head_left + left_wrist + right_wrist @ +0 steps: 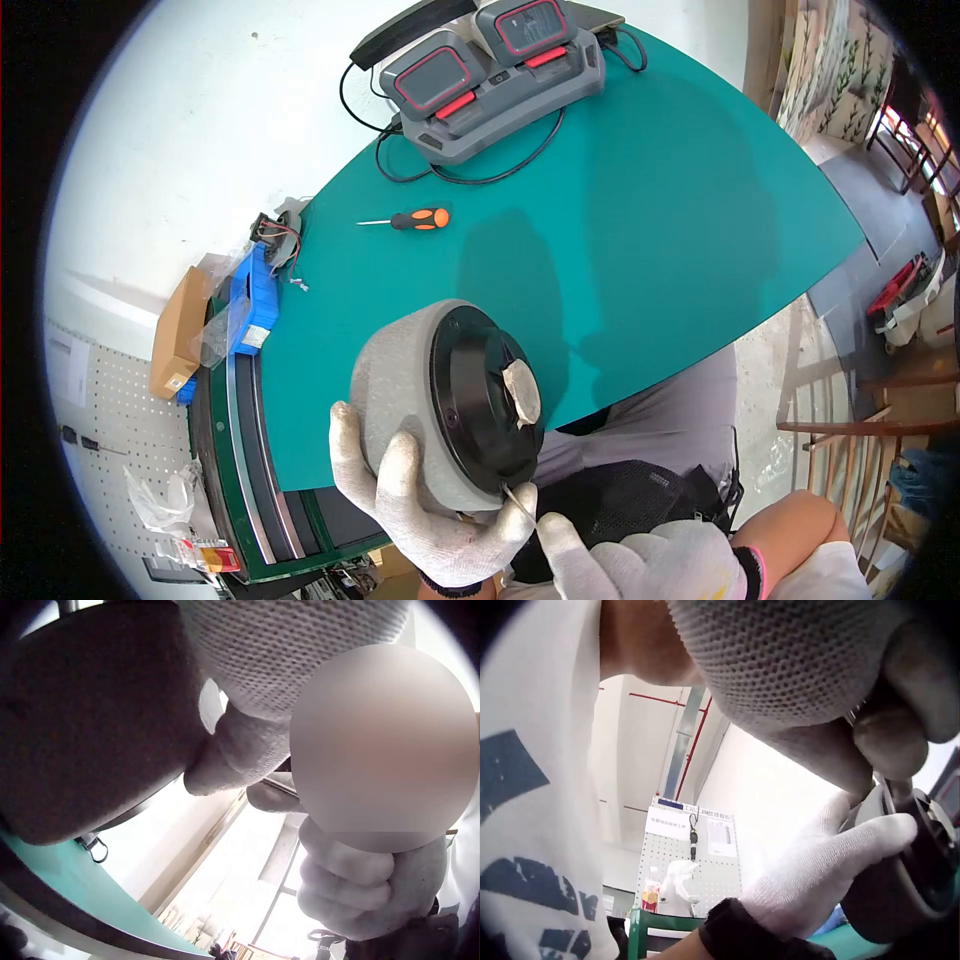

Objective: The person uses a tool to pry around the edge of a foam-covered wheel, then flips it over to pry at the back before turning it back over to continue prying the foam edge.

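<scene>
My gloved left hand grips a round grey device from below and holds it tilted above the near edge of the green mat. Its black circular base faces right, with a whitish patch stuck on it. My gloved right hand pinches a thin metal tool whose tip touches the lower rim of the black base. The left wrist view shows the device's dark body and the right hand. In the right wrist view the left hand wraps the device.
An orange and black screwdriver lies on the mat. A grey charger holding two batteries stands at the far edge with black cables. A blue bin and a cardboard box sit at the left. A pegboard hangs behind.
</scene>
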{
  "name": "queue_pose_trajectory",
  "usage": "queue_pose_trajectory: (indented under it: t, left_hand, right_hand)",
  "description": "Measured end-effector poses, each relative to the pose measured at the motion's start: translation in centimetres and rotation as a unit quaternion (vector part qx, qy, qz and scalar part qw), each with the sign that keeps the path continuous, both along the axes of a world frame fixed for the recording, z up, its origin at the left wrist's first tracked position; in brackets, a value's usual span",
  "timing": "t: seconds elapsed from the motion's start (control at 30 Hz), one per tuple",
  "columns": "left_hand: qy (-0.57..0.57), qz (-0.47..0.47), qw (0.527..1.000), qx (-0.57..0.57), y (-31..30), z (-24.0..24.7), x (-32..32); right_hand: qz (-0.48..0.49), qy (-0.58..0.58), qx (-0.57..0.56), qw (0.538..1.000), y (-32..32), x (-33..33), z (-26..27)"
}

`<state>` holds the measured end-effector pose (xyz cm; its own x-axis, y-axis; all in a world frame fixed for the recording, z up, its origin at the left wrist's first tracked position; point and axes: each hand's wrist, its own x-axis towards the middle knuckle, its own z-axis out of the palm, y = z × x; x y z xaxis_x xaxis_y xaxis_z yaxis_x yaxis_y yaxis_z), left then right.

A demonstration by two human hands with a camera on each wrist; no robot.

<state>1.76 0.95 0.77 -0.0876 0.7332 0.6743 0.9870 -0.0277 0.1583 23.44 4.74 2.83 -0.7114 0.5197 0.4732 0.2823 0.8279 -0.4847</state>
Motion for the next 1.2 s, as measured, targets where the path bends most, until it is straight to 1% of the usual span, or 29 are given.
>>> queue_pose_trajectory:
  t: [0.1,0.13,0.17,0.23,0.3,0.37,0.43,0.53,0.6,0.63,0.7,0.83,0.9,0.97,1.03,1.1,1.13,1.2]
  left_hand:
    - [-0.036,-0.013,0.999,0.009,0.2,0.0,0.2]
    - [-0.039,-0.008,0.999,0.015,0.2,-0.2,0.2]
    - [-0.046,-0.004,0.999,0.018,0.2,-0.5,0.2]
    - [-0.061,0.004,0.998,0.021,0.2,-0.8,0.1]
    - [-0.049,0.016,0.999,0.013,0.4,-0.4,0.4]
    - [-0.046,0.015,0.999,0.007,0.5,-0.1,0.4]
    - [-0.040,0.012,0.999,0.002,0.6,0.1,0.5]
    - [-0.062,0.021,0.998,0.002,0.8,-0.2,0.9]
    - [-0.095,0.018,0.993,0.063,1.1,-0.9,0.9]
    - [-0.092,0.020,0.994,0.062,1.0,-0.8,0.7]
    - [-0.029,0.032,0.998,0.034,0.6,-0.5,0.4]
    - [-0.062,0.010,0.998,0.032,0.8,-0.3,0.4]
    - [-0.017,0.030,0.999,0.016,0.8,-0.1,0.4]
    - [-0.018,0.031,0.999,0.021,1.0,-0.2,0.5]
    - [-0.017,0.032,0.999,0.025,1.0,-0.1,0.5]
    - [0.009,0.040,0.999,0.011,1.0,0.1,0.4]
    - [0.011,0.040,0.999,0.010,1.0,0.1,0.4]
    - [-0.021,0.045,0.999,0.009,1.0,0.0,0.6]
  right_hand:
    - [-0.014,-0.005,-0.033,0.999,-1.0,-0.7,0.7]
    - [-0.005,-0.008,-0.009,1.000,-0.9,-0.9,0.5]
    - [-0.011,-0.015,-0.013,1.000,-1.0,-0.8,0.4]
    - [-0.002,0.032,-0.062,0.998,-0.7,-0.8,0.5]
    - [-0.009,0.029,-0.060,0.998,-0.5,-0.6,0.4]
    - [0.008,0.003,-0.036,0.999,0.0,-0.2,0.3]
    - [0.012,0.015,-0.043,0.999,0.0,-0.5,0.1]
    - [0.024,0.041,-0.058,0.997,0.1,-0.7,-0.9]
    - [0.035,0.058,-0.064,0.996,0.2,-0.6,-1.1]
    - [0.042,0.044,-0.064,0.996,0.4,-0.5,-0.8]
    - [0.050,0.034,-0.065,0.996,0.6,-0.3,-0.9]
    - [0.070,0.064,-0.074,0.993,0.5,-0.5,-1.6]
    - [0.072,0.076,-0.072,0.992,0.6,-0.5,-2.1]
    - [0.057,0.066,-0.019,0.996,0.7,-0.4,-2.5]
    - [0.061,0.056,-0.014,0.996,0.9,-0.3,-2.6]
    - [0.067,0.048,-0.010,0.997,0.9,-0.4,-3.3]
    - [0.068,0.060,0.004,0.996,0.9,-0.9,-4.0]
    - [0.069,0.073,0.018,0.995,0.9,-0.9,-4.6]
